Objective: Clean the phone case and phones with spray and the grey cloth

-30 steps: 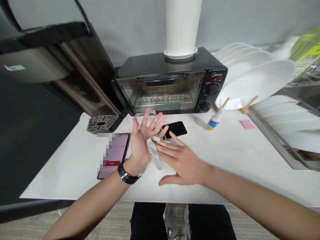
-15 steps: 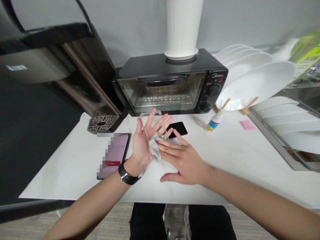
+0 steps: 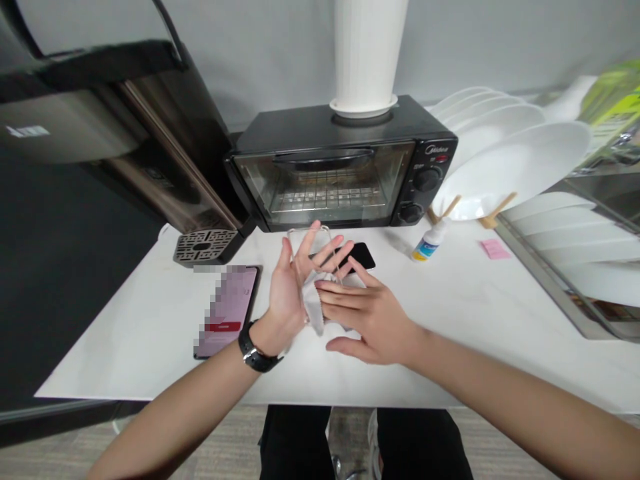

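My left hand (image 3: 287, 297) is palm up with its fingers spread, holding a clear phone case (image 3: 296, 250) that lies across the palm and fingers. On my wrist is a black watch. With its fingers stretched flat, my right hand (image 3: 367, 317) presses a thin grey cleaning cloth (image 3: 312, 308) against the case. The cloth covers the lower part of the case and bunches under my right fingers. Just behind my hands a black smartphone (image 3: 364, 255) lies on the white table, partly hidden by my left fingers.
Left of my hands lies a phone (image 3: 233, 300) with its screen lit. A black toaster oven (image 3: 345, 127) carries a white pot (image 3: 367, 53). At the left stands a drink machine (image 3: 165, 147); at the right are a small bottle (image 3: 431, 241), pink sticky notes (image 3: 495, 249) and racked white plates (image 3: 520, 157).
My left hand and the case have shifted slightly right. My right hand has moved a little the same way, and more of the cloth shows below and beside its fingers.
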The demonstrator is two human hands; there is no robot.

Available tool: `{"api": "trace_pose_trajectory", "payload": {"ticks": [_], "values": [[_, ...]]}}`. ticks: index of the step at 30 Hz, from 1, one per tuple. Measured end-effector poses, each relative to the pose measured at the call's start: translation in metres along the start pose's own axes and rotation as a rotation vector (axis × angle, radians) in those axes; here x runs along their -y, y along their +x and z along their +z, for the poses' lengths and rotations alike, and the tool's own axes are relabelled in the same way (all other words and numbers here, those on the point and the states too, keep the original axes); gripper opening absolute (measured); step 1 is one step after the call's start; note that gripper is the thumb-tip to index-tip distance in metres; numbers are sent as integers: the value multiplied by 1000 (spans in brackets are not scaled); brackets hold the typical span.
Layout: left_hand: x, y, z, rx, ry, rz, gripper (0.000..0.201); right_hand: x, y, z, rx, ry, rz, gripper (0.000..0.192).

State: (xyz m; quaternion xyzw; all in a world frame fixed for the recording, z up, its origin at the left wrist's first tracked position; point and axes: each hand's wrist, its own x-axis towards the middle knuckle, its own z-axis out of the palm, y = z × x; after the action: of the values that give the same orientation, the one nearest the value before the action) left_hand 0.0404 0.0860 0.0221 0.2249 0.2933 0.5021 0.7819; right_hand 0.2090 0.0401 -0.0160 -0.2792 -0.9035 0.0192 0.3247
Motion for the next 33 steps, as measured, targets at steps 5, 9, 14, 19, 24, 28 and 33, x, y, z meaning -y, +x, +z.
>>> {"api": "trace_pose_trajectory", "payload": {"ticks": [5, 9, 14, 19, 24, 28, 33], "values": [[35, -3, -1, -19, 12, -278, 61, -10, -1, 3, 10, -149, 217, 68], [34, -4, -4, 16, -26, -265, 57, -8, 1, 3, 18, -102, 162, 84], [4, -3, -2, -24, 2, -32, 64, 0, 2, 0, 61, 7, -78, 74], [11, -5, 7, -102, 70, -185, 63, -9, 2, 0, 8, -125, 125, 73], [7, -5, 6, -77, 35, -149, 62, -5, 2, 0, 58, -14, -33, 79], [8, -3, 5, -108, 34, -177, 56, -8, 1, -1, 55, -83, 94, 66], [8, -4, 2, -62, 71, -240, 54, -7, 1, 1, 63, -66, 67, 80]]}}
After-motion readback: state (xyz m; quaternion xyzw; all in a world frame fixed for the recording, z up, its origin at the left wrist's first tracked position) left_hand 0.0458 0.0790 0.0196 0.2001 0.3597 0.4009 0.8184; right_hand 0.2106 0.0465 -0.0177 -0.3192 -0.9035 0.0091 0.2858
